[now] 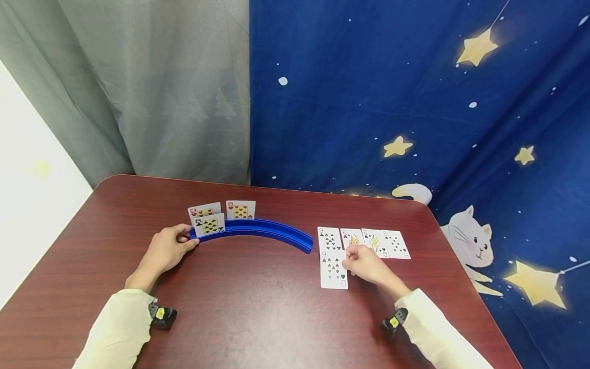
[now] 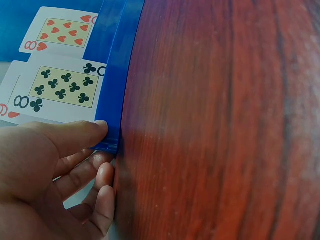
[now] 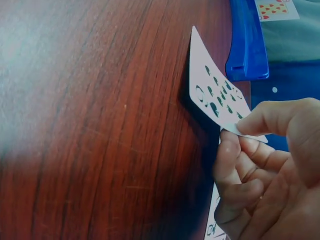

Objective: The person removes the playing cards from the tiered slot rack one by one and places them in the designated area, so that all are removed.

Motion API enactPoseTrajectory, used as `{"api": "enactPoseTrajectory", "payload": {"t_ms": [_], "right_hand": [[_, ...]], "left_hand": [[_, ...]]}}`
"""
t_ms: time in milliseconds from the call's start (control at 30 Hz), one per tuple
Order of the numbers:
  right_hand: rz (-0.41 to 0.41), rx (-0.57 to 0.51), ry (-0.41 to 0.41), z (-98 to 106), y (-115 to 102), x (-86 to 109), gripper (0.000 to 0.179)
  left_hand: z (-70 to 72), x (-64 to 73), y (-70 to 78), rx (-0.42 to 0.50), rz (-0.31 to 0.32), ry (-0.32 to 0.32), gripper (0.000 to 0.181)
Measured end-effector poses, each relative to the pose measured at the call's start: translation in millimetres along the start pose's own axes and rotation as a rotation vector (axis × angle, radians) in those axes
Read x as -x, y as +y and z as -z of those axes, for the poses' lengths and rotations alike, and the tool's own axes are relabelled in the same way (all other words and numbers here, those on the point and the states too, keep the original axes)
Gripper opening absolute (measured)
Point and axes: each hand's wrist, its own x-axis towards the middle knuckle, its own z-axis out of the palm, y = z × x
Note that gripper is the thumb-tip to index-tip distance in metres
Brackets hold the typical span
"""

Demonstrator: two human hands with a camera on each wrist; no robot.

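Note:
My left hand pinches the left end of a curved blue card holder, thumb on its near side. Standing in the holder close to that hand are an eight of clubs and, partly hidden behind it, a nine of hearts. An eight of hearts stands a little to the right. Between thumb and fingers, my right hand pinches a nine of spades by its right edge. The card looks bent and tilted in the right wrist view, near the holder's right end.
Right of the holder lies a row of face-up cards: a nine of clubs, two picture cards partly behind the right hand, and an eight of spades. The brown table ends at curtains behind.

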Motion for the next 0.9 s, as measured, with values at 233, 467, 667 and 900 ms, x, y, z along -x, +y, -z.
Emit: {"api": "enactPoseTrajectory", "payload": {"t_ms": [233,467,667,900], "right_hand": [[0.040,0.111,-0.031,0.3,1.6,-0.2,0.020],[0.040,0.208,-0.043,1.3,-1.6,-1.2,0.024],[-0.037,0.306,-0.044,1.8,-9.5,-3.0,0.026],[-0.170,0.292,-0.096,3.6,-16.5,-4.2,0.025]], "left_hand": [[-0.2,-0.3,-0.1,0.002,0.013,-0.009,0.041],[0.4,-0.2,-1.6,-0.001,0.012,-0.009,0.043],[-0.7,-0.6,-1.7,-0.001,0.012,-0.007,0.042],[-0.9,-0.2,-1.1,0.002,0.018,-0.009,0.042]]}}
